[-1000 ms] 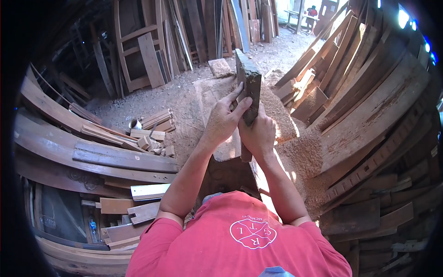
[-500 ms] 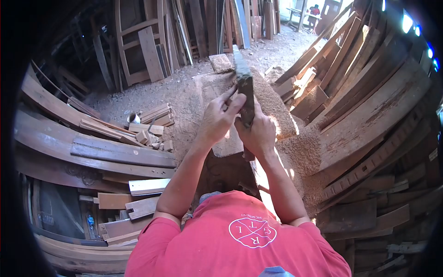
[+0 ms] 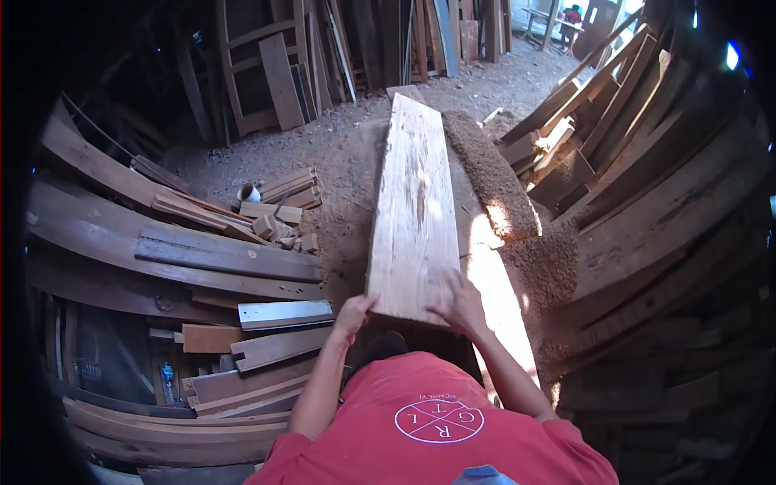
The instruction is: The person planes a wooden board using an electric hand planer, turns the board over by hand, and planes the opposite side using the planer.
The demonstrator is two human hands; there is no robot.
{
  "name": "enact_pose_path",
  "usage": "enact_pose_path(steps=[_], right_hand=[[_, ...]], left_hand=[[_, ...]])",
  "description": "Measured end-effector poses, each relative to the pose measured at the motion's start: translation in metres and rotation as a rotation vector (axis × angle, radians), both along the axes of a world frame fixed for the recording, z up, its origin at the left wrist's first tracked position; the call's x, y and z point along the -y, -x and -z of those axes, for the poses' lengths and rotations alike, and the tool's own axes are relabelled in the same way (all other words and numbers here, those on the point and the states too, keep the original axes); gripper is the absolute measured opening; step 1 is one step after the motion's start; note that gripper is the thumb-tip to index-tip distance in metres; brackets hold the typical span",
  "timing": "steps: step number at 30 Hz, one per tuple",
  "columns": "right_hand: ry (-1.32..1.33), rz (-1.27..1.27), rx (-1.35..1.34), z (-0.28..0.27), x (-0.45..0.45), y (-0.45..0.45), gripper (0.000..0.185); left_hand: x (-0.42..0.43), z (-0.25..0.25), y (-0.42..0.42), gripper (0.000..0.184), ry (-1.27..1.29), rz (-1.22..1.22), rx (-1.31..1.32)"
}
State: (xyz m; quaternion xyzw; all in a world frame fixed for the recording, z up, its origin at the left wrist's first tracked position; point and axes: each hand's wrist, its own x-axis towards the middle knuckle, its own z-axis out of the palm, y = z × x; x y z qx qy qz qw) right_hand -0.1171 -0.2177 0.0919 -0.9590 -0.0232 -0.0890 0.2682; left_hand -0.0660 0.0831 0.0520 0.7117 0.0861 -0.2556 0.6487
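Observation:
A wide, pale wooden board [image 3: 414, 202] with dark splits and streaks along its grain lies broad face up, stretching away from me. My left hand [image 3: 352, 317] is closed on its near left corner, with part of the fingers hidden at the edge. Over the near right end, my right hand [image 3: 462, 307] rests on the top face with its fingers spread, slightly blurred. The board's underside and most of what supports it are hidden.
Sawdust [image 3: 493, 182] is heaped along the right side. Leaning planks [image 3: 606, 105] line the right, and long beams [image 3: 218, 259] the left. Small wood offcuts [image 3: 283, 230] and a white cup [image 3: 248, 193] sit to the left. Boards [image 3: 281, 81] stand at the back.
The board was up on its narrow edge between both hands; now its broad face is up. Both hands have come back toward me and apart, to its near end.

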Motion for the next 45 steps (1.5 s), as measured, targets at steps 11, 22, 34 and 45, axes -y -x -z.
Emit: enact_pose_path(steps=[11, 22, 34, 45], right_hand=[[-1.229, 0.352, -0.799, 0.220, -0.054, 0.024, 0.068], [-0.896, 0.523, -0.307, -0.022, -0.081, -0.036, 0.041], [-0.476, 0.119, 0.565, -0.195, -0.151, -0.156, 0.045], [-0.613, 0.175, 0.678, -0.235, -0.151, -0.194, 0.045]], left_hand=[[-0.069, 0.118, -0.037, 0.081, -0.441, 0.176, 0.042], [-0.066, 0.069, -0.101, 0.078, 0.103, 0.118, -0.274], [0.021, -0.047, -0.112, 0.076, 1.281, 0.225, -0.586], [0.026, -0.099, -0.140, 0.074, 1.338, 0.401, -0.525]])
